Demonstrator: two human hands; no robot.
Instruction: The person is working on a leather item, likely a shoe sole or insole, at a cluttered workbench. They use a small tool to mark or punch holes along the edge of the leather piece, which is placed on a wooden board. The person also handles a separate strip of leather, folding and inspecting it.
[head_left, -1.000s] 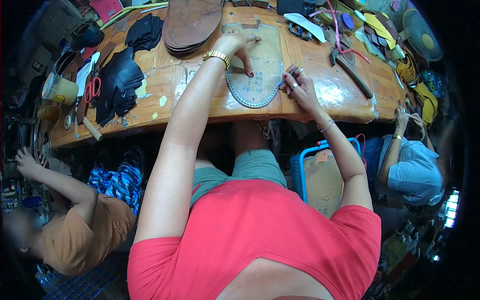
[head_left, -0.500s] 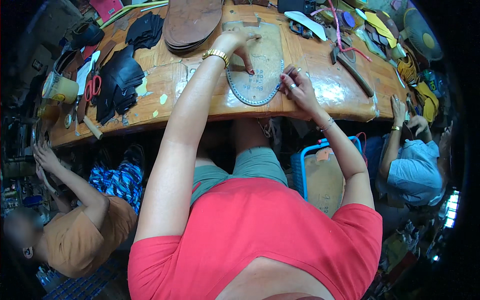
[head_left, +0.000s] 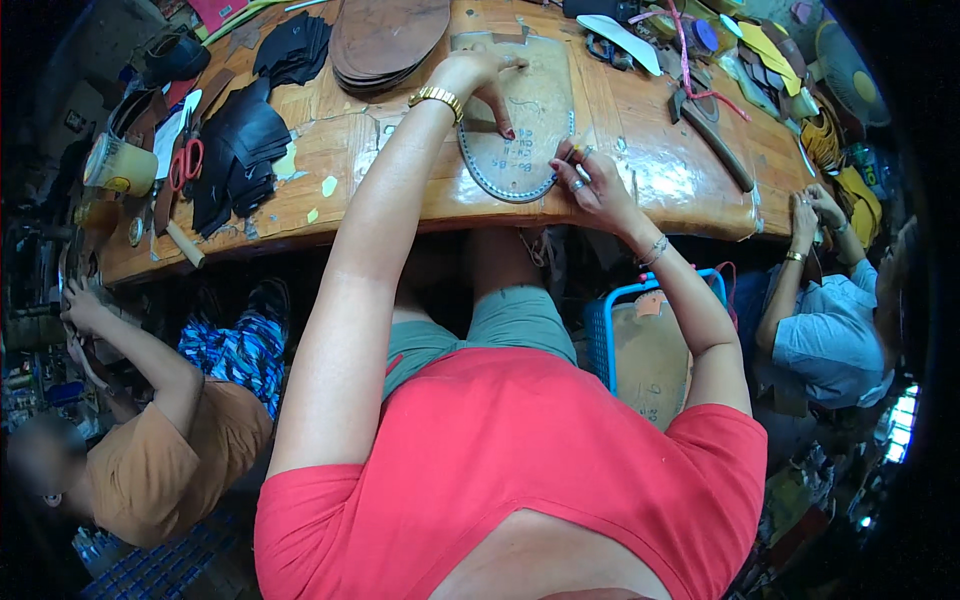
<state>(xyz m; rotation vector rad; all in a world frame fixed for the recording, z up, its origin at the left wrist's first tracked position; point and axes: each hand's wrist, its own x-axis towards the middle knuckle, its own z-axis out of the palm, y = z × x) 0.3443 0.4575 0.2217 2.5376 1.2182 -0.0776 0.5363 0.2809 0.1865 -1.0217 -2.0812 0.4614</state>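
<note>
A tan rounded template [head_left: 540,85] with handwriting and a row of pale marks along its curved edge lies near the table's front. My left hand [head_left: 487,88] is spread over it, thumb and fingers apart, pressing on its surface. At the template's lower right edge my right hand [head_left: 597,187] is closed in a pinch on a thin dark tool [head_left: 571,154]; most of the tool is hidden by the fingers, so its exact kind cannot be told. Beneath the template, a darker layer's rim shows only faintly.
Brown leather pieces [head_left: 390,45] are stacked left of the template, black leather pieces [head_left: 235,150] and red-handled scissors [head_left: 186,163] farther left. A hammer [head_left: 715,145] lies right. A blue basket [head_left: 600,345] stands by my right arm. Co-workers sit at both sides.
My right hand has shifted slightly along the template's edge toward its rounded near end. My left hand keeps its place on the template. The whole view has moved a little.
</note>
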